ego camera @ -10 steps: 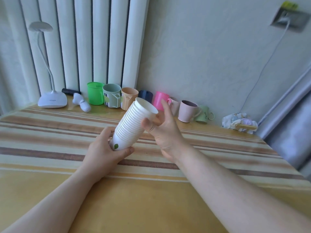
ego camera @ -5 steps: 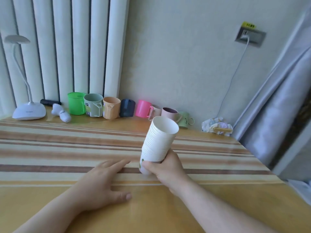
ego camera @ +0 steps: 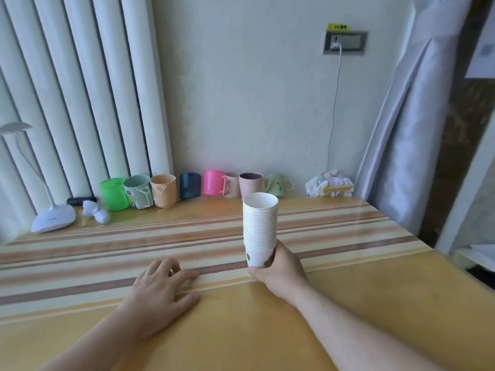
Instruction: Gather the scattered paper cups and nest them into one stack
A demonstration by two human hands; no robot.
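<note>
Where the table (ego camera: 348, 330) meets the wall, its striped cloth (ego camera: 80, 266) runs across the far half, a white radiator (ego camera: 80, 89) rises at the left and a pale curtain (ego camera: 407, 129) hangs at the right. A cable (ego camera: 334, 103) drops from the wall socket (ego camera: 345, 42) to a crumpled bundle (ego camera: 329, 186) at the table's back edge. Along that edge stands a row of plastic mugs — green (ego camera: 114, 194), grey-green (ego camera: 138, 191), peach (ego camera: 163, 190), navy (ego camera: 190, 185), pink (ego camera: 213, 182) and more behind the stack — with a white desk lamp (ego camera: 52, 216) and a small white gadget (ego camera: 96, 214) at the left end. None of these lies between the hands and the cups.

The stack of paper cups (ego camera: 260, 226) stands upright on the striped cloth, right of centre, all nested, its mouth open upward. The right hand (ego camera: 281, 266) grips its lowest cup, thumb and fingers wrapped round the base. The left hand (ego camera: 160, 287) lies flat on the table with fingers spread and relaxed, holding nothing, well apart from the stack.

Half a second ago the stack leaned to the right in that same grip; now it is vertical. A second ago both hands held it tilted in the air — the left has since let go.
</note>
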